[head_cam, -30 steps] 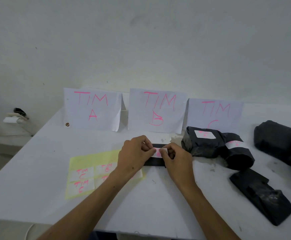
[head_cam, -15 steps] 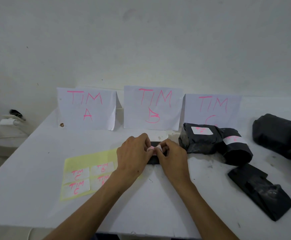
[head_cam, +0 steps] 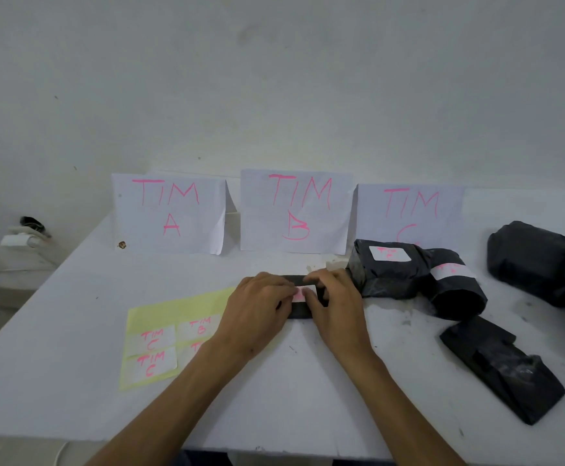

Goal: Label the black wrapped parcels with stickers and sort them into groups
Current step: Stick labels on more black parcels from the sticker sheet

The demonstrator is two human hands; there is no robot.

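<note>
A small flat black parcel lies on the white table in front of the TIM B sign. A white sticker with pink writing rests on its top. My left hand and my right hand meet over it, fingertips pinching and pressing the sticker against the parcel. Both hands hide most of the parcel. Two labelled black parcels lie before the TIM C sign. A yellow sticker sheet with TIM C and TIM B stickers lies to the left, partly under my left forearm.
The TIM A sign stands at the back left. An unlabelled flat black parcel lies at the right front, and a bulky black parcel sits at the far right. A wall socket with a plug is off the table's left side.
The sticker, held raised between my fingertips a second ago, now lies lower on the parcel's top. My fingers have flattened over it. The camera has tipped slightly.
</note>
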